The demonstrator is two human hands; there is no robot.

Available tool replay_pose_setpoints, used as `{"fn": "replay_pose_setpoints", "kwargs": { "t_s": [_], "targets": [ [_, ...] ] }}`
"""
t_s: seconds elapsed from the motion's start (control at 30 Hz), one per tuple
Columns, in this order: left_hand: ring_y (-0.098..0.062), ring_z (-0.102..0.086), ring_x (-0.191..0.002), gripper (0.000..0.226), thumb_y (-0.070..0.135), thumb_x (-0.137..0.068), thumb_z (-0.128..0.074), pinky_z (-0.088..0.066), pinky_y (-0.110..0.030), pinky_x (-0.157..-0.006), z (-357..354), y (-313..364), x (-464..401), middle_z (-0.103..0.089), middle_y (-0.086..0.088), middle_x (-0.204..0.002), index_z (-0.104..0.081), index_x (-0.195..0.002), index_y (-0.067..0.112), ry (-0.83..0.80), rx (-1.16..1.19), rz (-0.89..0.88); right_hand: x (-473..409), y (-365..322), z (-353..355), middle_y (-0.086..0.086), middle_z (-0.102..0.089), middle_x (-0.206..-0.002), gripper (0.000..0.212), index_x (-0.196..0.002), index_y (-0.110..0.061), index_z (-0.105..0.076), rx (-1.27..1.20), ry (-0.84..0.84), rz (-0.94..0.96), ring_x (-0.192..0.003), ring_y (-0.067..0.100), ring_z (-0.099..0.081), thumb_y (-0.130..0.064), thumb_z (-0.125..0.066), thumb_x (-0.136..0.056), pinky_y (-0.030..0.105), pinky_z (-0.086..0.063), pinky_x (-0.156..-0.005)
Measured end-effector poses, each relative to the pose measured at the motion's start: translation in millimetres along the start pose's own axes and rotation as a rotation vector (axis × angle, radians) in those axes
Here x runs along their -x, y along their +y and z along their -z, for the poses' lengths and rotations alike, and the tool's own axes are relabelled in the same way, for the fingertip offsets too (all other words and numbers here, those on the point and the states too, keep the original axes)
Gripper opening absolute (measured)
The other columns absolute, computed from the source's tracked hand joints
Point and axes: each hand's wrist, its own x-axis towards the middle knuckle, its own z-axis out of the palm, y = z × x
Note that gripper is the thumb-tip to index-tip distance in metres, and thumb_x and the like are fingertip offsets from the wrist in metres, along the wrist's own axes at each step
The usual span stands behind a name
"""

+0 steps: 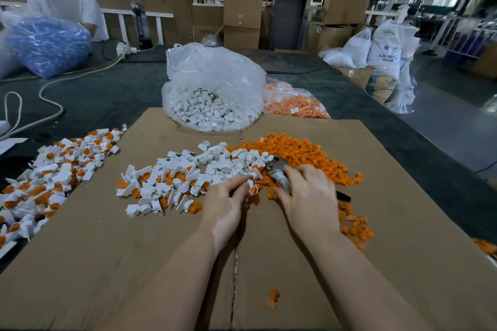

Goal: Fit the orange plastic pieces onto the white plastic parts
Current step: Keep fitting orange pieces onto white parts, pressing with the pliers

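Observation:
Loose white plastic parts (215, 164) lie heaped mid-cardboard, with a spread of orange plastic pieces (304, 153) to their right. My left hand (226, 199) pinches a white part (251, 185) at the heap's near edge. My right hand (309, 191) grips a metal tool (278, 169) whose dark handle end (344, 196) sticks out to the right. Fitted white-and-orange parts (53, 169) are piled at the far left, and more mixed ones (161, 188) lie left of my left hand.
A clear bag of white parts (215, 99) and a bag of orange pieces (293, 105) stand behind the cardboard sheet (134, 263). A stray orange piece (273, 297) lies near me. Cables (53, 88), a blue bag (48, 45) and another person (61, 0) are at the far left.

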Motion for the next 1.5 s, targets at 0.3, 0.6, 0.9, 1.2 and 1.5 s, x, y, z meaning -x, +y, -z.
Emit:
{"fn": "replay_pose_setpoints", "kwargs": {
  "t_s": [0.3,0.6,0.9,1.2,1.5],
  "targets": [
    [-0.011,-0.062,-0.093,0.031,0.003,-0.085,-0.062,-0.048,-0.015,-0.083,5,8,7,-0.067,-0.004,-0.1,-0.067,-0.111,0.02,-0.113,0.082,0.057,12,-23,-7,0.002,-0.066,-0.084,0.006,-0.087,-0.008,-0.069,-0.593,0.017,0.028,-0.083,0.016,-0.06,-0.005,-0.065,-0.084,0.023,-0.046,-0.075],
    [-0.009,-0.06,-0.089,0.021,0.014,-0.084,-0.067,-0.042,-0.007,-0.072,4,11,9,-0.068,0.002,-0.095,-0.068,-0.105,0.016,-0.124,-0.141,-0.092,13,-20,-8,-0.018,-0.06,-0.074,0.015,-0.083,-0.021,-0.063,-0.833,-0.061,-0.191,-0.074,-0.012,-0.055,-0.006,-0.06,-0.088,0.001,-0.037,-0.062],
    [-0.015,-0.061,-0.089,0.013,0.016,-0.088,-0.061,-0.046,-0.023,-0.08,5,9,9,-0.067,-0.003,-0.092,-0.065,-0.101,0.013,-0.114,-0.06,-0.025,14,-19,-8,-0.016,-0.061,-0.076,0.014,-0.087,-0.015,-0.066,-0.883,-0.082,-0.199,-0.076,-0.011,-0.056,-0.002,-0.063,-0.084,0.003,-0.041,-0.064],
    [0.008,-0.051,-0.064,0.031,0.007,-0.079,-0.07,-0.039,-0.004,-0.064,4,11,13,-0.062,0.013,-0.081,-0.066,-0.108,0.017,-0.199,-0.072,-0.13,16,-20,-11,-0.012,-0.063,-0.084,0.016,-0.084,-0.024,-0.065,-0.832,-0.05,-0.158,-0.085,0.002,-0.059,-0.008,-0.062,-0.086,0.017,-0.047,-0.074],
    [-0.004,-0.057,-0.079,0.031,-0.001,-0.078,-0.069,-0.041,-0.004,-0.068,5,11,13,-0.067,0.004,-0.097,-0.066,-0.106,0.012,-0.157,-0.088,-0.128,18,-21,-11,-0.004,-0.064,-0.087,0.014,-0.089,-0.013,-0.069,-0.73,0.043,-0.041,-0.087,0.01,-0.059,-0.002,-0.065,-0.082,0.03,-0.05,-0.078]
  ]
}}
